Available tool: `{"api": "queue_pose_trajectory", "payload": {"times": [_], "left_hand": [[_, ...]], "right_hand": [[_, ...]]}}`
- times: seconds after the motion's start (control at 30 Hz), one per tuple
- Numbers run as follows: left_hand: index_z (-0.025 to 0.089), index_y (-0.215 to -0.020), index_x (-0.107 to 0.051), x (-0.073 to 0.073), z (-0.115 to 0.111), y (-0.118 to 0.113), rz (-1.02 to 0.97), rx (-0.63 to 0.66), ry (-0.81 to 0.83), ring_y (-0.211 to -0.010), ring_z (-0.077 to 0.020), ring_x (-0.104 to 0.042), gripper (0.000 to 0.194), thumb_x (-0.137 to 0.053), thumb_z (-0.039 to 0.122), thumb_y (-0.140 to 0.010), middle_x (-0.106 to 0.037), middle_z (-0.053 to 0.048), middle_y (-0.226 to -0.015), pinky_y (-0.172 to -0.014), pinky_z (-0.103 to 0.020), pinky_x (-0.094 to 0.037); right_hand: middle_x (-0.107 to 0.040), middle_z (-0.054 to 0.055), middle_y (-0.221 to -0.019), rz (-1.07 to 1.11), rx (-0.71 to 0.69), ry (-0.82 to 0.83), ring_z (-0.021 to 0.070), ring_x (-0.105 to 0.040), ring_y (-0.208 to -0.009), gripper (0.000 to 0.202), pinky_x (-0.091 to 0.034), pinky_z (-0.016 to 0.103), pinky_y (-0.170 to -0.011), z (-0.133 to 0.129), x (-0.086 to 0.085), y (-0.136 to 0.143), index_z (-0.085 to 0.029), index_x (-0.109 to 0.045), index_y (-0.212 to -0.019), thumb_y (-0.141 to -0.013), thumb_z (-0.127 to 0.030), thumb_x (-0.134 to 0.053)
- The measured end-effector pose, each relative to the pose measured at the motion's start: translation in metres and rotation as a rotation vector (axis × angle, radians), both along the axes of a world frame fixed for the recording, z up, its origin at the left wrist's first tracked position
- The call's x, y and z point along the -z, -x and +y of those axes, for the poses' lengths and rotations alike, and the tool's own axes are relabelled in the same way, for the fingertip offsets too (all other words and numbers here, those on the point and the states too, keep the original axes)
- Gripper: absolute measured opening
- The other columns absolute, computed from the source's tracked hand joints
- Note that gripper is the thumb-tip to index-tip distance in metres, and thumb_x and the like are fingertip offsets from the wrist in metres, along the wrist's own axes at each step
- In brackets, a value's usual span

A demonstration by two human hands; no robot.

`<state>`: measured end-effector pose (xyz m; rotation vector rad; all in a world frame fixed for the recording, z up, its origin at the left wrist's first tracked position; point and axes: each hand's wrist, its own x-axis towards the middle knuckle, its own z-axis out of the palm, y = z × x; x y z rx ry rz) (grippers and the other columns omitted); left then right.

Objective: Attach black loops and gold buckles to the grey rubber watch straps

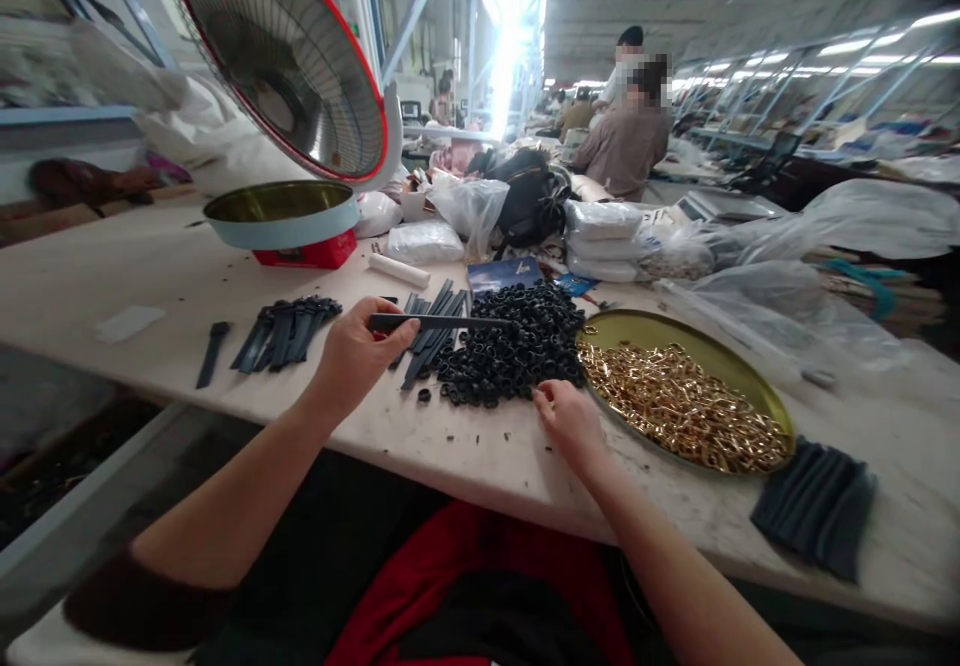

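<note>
My left hand (360,351) is closed on one end of a dark strap (450,323), which points right, its far end over a pile of small black loops (510,351). My right hand (568,420) is at the near edge of that pile, thumb and fingers pinched together; whatever they hold is too small to make out. Loose dark strips (431,341) lie between my left hand and the loops. Left of my left hand is a bunch of straps with looped ends (285,334), and a single strap (212,356) beside it.
A round gold-coloured tray (776,411) with many gold metal clasps (679,396) stands at right, by a stack of dark strips (814,506). A fan (289,56) leans over the back left, above a round tin (281,231). Plastic bags (469,206) line the back; people work beyond.
</note>
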<state>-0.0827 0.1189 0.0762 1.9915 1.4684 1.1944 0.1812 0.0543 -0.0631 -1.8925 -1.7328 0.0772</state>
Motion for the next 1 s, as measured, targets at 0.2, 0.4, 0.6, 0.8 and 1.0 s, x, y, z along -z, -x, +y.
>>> {"api": "queue_pose_trajectory", "payload": {"times": [0.2, 0.4, 0.6, 0.8, 1.0], "left_hand": [[0.016, -0.082, -0.046, 0.015, -0.045, -0.033, -0.674, 0.336, 0.487, -0.059, -0.0088, -0.057, 0.024, -0.056, 0.037, -0.076, -0.058, 0.002, -0.070, -0.059, -0.022, -0.048], [0.013, -0.084, -0.048, 0.089, -0.065, -0.082, -0.683, 0.358, 1.223, -0.041, -0.0019, -0.043, 0.010, -0.046, 0.021, -0.079, -0.053, 0.003, -0.063, -0.039, -0.012, -0.032], [0.013, -0.079, -0.051, 0.102, -0.064, -0.104, -0.694, 0.413, 1.414, -0.045, -0.0033, -0.047, 0.011, -0.052, 0.021, -0.071, -0.056, 0.001, -0.067, -0.042, -0.014, -0.034], [0.014, -0.077, -0.053, 0.107, -0.061, -0.107, -0.473, 0.484, 1.264, -0.046, -0.0050, -0.049, 0.011, -0.051, 0.020, -0.069, -0.058, 0.002, -0.065, -0.044, -0.016, -0.036], [0.017, -0.068, -0.042, 0.105, -0.064, -0.108, -0.390, 0.452, 1.334, -0.037, -0.0060, -0.045, 0.011, -0.048, 0.026, -0.072, -0.054, 0.005, -0.051, -0.038, -0.016, -0.034]], "right_hand": [[-0.058, 0.007, -0.072, 0.050, -0.012, 0.066, 0.0194, -0.052, -0.067, 0.009, -0.035, 0.031, -0.063, 0.022, -0.001, 0.002, -0.018, -0.057, -0.068, -0.075, -0.021, -0.052], [-0.054, 0.002, -0.065, 0.210, -0.020, 0.128, 0.0156, -0.049, -0.060, 0.016, -0.037, 0.028, -0.058, -0.005, -0.006, -0.011, -0.018, -0.052, -0.069, -0.077, -0.031, -0.050], [-0.055, -0.003, -0.063, 1.056, -0.030, 0.245, 0.0099, -0.047, -0.053, 0.025, -0.038, 0.022, -0.051, -0.042, -0.009, -0.002, -0.020, -0.051, -0.080, -0.071, -0.040, -0.062], [-0.056, -0.003, -0.059, 1.297, 0.005, 0.307, 0.0095, -0.048, -0.053, 0.027, -0.038, 0.022, -0.053, -0.047, -0.006, -0.002, -0.019, -0.054, -0.076, -0.075, -0.046, -0.058], [-0.060, -0.003, -0.072, 1.581, 0.132, 0.317, 0.0085, -0.054, -0.064, 0.027, -0.042, 0.021, -0.062, -0.046, -0.013, -0.002, -0.020, -0.059, -0.077, -0.060, -0.032, -0.075]]}}
